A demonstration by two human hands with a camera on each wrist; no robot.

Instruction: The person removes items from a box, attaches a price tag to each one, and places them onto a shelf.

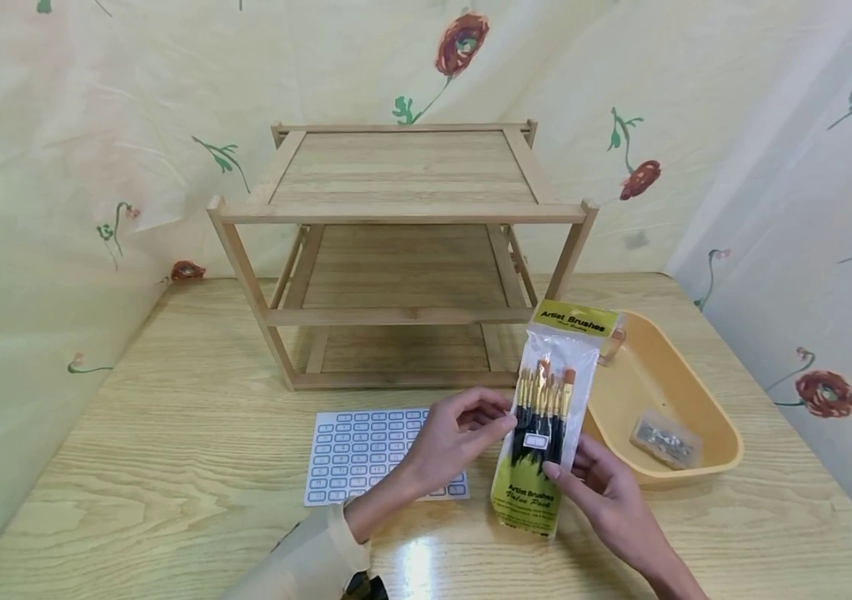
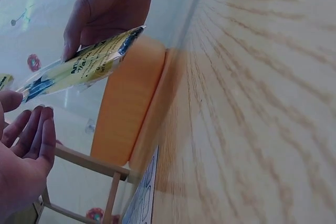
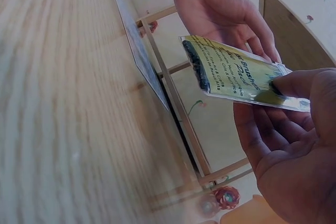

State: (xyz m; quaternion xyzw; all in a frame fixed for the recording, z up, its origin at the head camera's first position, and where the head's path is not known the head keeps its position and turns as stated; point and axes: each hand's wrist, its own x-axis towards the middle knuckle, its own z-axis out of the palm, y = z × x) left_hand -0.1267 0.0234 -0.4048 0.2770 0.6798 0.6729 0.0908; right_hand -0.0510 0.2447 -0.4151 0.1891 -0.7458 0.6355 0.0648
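nearest the camera is the left sleeve point(image 1: 306, 550), crossing low over the table point(image 1: 133, 467). subject of inspection: one brush pack point(image 1: 546, 417), held tilted above the table, apart from its surface, before the front right corner of the rack point(image 1: 407, 167) and beside the left wall of the tub point(image 1: 711, 408).

handling, as judged: light, with a soft, slick clear sleeve that may crease or slide; the brushes point(image 1: 543, 387) inside should stiffen the middle, while the bristle tips look the fragile part. best hold would be the side edges or the handle zone, clear of the bristles.

fingers: the right hand point(image 1: 609, 500) grips the pack's lower right edge, thumb on the front face, fingers behind, the gap narrowed to the pack's thickness. the left hand point(image 1: 450, 433) holds the left edge lightly, thumb against it, fingers curved and partly behind; pressure cannot be told.

on the pack's face, over the handles, sits one small label point(image 1: 537, 441). a label sheet point(image 1: 351, 458) lies flat on the table at the rack's front edge, partly beneath the left forearm. inside the tub, toward its front edge, lies a clear box point(image 1: 666, 442); contents not identifiable.
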